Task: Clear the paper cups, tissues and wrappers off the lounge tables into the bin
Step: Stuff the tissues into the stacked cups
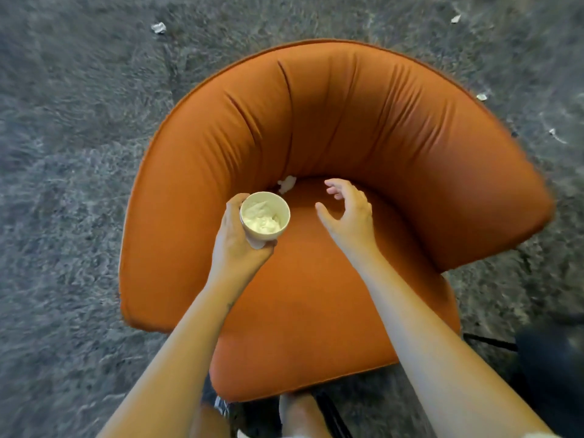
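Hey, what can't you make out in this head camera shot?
Head view only.
Bin and tables: outside the frame.
Cup base: hidden by the left hand gripping it.
Tissue in the chair crease: partly tucked in, full extent unclear.
Scraps on the carpet: too small and blurred to tell tissue from wrapper.
Dark shape at lower right: blurred, cut off by the edge.

No writing, label, brand, number or sign could be read anywhere; the paper cup (264, 216), the orange chair (331, 128) and the grey carpet (63, 153) showed only plain surfaces
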Demonstrator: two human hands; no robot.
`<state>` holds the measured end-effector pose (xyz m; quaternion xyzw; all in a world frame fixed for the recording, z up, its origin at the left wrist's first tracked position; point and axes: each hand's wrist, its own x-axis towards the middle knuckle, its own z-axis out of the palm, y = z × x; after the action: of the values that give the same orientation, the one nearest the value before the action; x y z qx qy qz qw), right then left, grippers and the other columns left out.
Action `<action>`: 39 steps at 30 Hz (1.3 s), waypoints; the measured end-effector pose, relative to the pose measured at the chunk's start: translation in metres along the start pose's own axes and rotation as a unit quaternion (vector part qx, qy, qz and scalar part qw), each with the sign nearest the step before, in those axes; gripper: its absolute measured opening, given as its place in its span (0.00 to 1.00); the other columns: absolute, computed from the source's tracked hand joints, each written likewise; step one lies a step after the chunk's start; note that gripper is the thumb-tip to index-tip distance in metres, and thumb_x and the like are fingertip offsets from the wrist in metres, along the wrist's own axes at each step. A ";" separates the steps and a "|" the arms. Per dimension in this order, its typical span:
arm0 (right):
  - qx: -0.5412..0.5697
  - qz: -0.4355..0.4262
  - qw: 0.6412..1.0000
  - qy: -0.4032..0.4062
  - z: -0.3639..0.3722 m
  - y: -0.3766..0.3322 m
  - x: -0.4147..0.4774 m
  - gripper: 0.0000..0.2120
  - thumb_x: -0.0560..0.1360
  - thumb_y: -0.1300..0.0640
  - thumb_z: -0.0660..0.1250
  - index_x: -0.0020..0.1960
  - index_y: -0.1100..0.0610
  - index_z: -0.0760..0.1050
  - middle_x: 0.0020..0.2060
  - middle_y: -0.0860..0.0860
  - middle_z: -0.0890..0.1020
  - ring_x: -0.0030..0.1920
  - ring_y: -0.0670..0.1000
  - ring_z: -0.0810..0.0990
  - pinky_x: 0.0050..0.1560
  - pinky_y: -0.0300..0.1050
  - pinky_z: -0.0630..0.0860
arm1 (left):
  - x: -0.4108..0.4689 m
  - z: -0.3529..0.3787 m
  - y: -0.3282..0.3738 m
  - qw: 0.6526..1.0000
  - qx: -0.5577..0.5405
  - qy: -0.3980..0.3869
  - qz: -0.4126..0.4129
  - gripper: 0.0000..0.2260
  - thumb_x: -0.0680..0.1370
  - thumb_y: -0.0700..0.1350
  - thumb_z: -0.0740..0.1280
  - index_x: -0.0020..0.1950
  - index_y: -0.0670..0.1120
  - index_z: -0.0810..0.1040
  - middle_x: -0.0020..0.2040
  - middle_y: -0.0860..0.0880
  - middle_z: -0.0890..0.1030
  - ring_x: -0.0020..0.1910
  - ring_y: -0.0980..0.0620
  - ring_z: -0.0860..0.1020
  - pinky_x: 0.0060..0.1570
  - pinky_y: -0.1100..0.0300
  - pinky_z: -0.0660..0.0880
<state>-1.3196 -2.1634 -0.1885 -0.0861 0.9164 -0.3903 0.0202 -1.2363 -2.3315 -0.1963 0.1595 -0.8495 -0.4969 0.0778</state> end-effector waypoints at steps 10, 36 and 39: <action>0.007 0.070 0.996 -0.048 0.118 0.105 0.094 0.21 0.69 0.55 0.71 0.60 0.56 0.72 0.55 0.51 0.78 0.57 0.53 0.74 0.58 0.55 0.70 | 0.057 0.076 -0.085 0.992 0.026 -0.008 -0.120 0.36 0.62 0.38 0.79 0.66 0.46 0.66 0.60 0.51 0.73 0.59 0.54 0.71 0.56 0.61 0.70; 0.105 0.109 0.987 0.055 0.178 0.131 0.105 0.12 0.68 0.59 0.73 0.50 0.58 0.76 0.43 0.47 0.78 0.39 0.41 0.75 0.40 0.33 0.71 | 0.079 0.122 -0.152 0.988 0.036 -0.013 -0.150 0.34 0.61 0.37 0.78 0.64 0.42 0.69 0.60 0.47 0.75 0.57 0.54 0.72 0.49 0.81 0.62; 0.130 0.062 0.989 0.036 0.134 0.095 0.075 0.16 0.66 0.58 0.74 0.48 0.51 0.70 0.39 0.39 0.77 0.39 0.40 0.76 0.43 0.36 0.71 | 0.078 0.119 -0.122 0.991 0.031 -0.004 -0.129 0.34 0.61 0.36 0.77 0.64 0.42 0.68 0.60 0.46 0.75 0.57 0.49 0.74 0.49 0.77 0.65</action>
<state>-1.3928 -2.2071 -0.3483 -0.0121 0.8618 -0.5066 0.0224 -1.3204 -2.3164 -0.3636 0.2684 -0.8369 -0.4769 0.0048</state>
